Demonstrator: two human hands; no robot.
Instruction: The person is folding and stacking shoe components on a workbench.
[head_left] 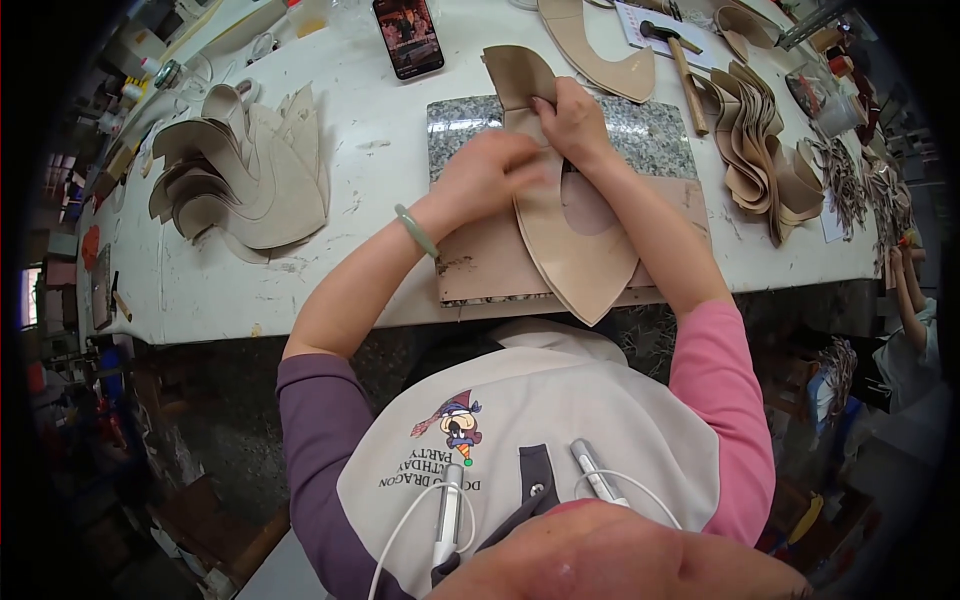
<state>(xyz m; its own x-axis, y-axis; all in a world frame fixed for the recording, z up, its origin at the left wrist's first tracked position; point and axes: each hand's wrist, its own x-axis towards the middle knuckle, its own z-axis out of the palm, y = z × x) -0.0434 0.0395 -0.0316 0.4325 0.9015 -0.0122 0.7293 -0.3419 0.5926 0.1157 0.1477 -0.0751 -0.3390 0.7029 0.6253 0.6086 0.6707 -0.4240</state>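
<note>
A tan, curved leather piece (575, 262), looking like a shoe upper, lies across the slab, its far end bent up and its pointed end over the near edge. My right hand (577, 122) grips the piece close to a seam or fold below that raised end, fingers closed. Over its left edge is my left hand (492, 168), a green bangle at the wrist; motion smears its fingers, so I cannot tell whether they hold anything. Underneath, a speckled granite slab (645, 130) is partly covered by a pinkish-tan sheet (478, 255).
Stacked leather pieces (270, 185) lie at the left, with another curled stack (745, 150) at the right. A phone (408, 38) stands beyond the slab. Near a hammer (688, 80) rests a curved leather piece (610, 70). Another person's arm (908, 290) shows at far right.
</note>
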